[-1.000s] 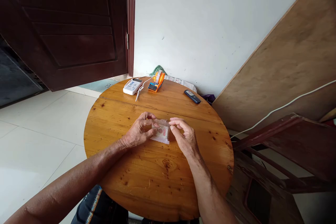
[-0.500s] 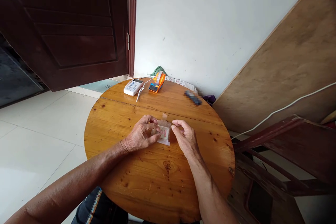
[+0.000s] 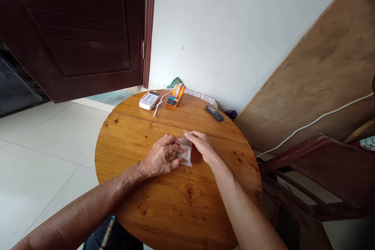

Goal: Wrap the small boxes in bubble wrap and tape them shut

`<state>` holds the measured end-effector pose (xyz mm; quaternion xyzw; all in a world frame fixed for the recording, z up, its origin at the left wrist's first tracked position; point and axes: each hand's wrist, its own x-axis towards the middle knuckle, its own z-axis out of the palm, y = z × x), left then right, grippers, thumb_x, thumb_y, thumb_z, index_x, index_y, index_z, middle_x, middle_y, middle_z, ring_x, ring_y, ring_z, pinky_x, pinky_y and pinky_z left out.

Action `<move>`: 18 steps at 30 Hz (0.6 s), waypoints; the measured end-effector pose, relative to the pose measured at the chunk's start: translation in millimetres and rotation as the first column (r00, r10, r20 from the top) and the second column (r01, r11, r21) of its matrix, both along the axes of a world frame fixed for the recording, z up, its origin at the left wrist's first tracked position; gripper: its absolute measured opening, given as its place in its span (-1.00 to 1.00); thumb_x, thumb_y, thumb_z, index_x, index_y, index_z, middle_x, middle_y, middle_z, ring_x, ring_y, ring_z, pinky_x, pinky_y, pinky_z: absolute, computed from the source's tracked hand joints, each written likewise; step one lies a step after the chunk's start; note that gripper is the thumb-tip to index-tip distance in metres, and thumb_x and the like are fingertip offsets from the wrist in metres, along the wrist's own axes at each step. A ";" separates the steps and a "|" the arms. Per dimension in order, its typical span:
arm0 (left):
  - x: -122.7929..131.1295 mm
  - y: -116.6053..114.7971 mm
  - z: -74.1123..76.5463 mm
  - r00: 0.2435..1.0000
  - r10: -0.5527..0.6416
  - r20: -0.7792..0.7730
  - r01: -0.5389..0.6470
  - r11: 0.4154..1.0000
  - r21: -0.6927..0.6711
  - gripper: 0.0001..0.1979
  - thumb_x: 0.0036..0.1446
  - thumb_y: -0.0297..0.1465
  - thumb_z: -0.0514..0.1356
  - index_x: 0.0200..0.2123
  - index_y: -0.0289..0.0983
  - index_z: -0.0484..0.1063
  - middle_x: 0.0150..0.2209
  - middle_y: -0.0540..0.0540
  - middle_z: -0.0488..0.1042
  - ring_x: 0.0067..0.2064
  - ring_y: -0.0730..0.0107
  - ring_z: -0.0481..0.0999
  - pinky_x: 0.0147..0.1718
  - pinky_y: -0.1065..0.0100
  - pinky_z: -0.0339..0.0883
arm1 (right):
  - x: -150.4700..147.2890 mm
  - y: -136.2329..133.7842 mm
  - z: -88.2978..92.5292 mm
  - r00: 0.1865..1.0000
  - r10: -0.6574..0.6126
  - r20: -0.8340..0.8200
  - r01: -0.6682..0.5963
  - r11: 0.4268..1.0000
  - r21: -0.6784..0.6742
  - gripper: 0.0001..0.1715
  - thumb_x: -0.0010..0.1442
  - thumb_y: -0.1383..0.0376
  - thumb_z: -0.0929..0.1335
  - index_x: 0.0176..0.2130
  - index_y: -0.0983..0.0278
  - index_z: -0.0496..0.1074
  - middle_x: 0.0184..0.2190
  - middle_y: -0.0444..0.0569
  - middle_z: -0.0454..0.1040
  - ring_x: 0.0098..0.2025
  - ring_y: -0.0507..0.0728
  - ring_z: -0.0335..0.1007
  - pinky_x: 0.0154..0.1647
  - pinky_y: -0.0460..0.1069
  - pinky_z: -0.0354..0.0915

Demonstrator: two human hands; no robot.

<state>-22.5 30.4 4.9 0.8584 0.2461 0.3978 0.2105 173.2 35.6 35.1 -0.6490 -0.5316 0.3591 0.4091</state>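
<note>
A small flat packet in clear plastic wrap, with a pale face and red print, lies on the round wooden table. My left hand curls over its left side, thumb at the near edge and fingers on top, gripping it. At the packet's far edge, a clear tape-like flap sticks out. My right hand has its thumb and fingertips closed together on that flap. The left part of the packet is hidden under my left fingers.
Toward the back of the table are a white device with a white cable and an orange tape dispenser. A dark blurred object lies at the back right. A dark red wooden chair stands right of the table.
My right hand has moved away from me, from beside the packet's right edge to the flap at its far edge. My left hand stays on the packet.
</note>
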 end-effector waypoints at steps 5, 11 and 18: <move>0.6 0.7 -0.7 1.000 -0.007 -0.022 0.007 1.000 0.002 -0.79 0.11 -0.34 0.27 -0.17 -0.25 0.54 -0.10 -0.18 0.44 -0.10 0.20 0.44 -0.10 0.19 0.37 | -5.5 -0.1 -4.1 0.991 0.000 -0.132 0.015 0.993 0.114 -0.63 -0.06 -0.01 0.44 -0.48 0.25 0.46 -0.54 -0.16 0.45 -0.46 0.05 0.28 -0.38 -0.05 0.21; 0.5 0.3 -0.6 1.000 -0.010 -0.011 0.010 1.000 -0.027 -0.81 0.16 -0.33 0.25 -0.16 -0.22 0.54 -0.12 -0.16 0.44 -0.11 0.24 0.45 -0.13 0.25 0.39 | -7.7 -13.7 -1.1 0.991 0.072 -0.113 -0.045 0.972 0.229 -0.74 0.05 0.10 0.41 -0.47 0.24 0.46 -0.52 -0.14 0.45 -0.46 0.06 0.29 -0.38 -0.05 0.24; -0.2 0.4 1.2 1.000 -0.019 -0.011 0.019 0.999 -0.032 -0.80 0.14 -0.35 0.25 -0.15 -0.23 0.53 -0.12 -0.16 0.45 -0.10 0.25 0.47 -0.11 0.25 0.39 | -6.3 -27.8 13.8 0.973 0.227 0.041 -0.231 0.948 0.221 -0.81 0.13 0.20 0.36 -0.45 0.24 0.47 -0.52 -0.15 0.46 -0.46 0.06 0.34 -0.40 -0.06 0.27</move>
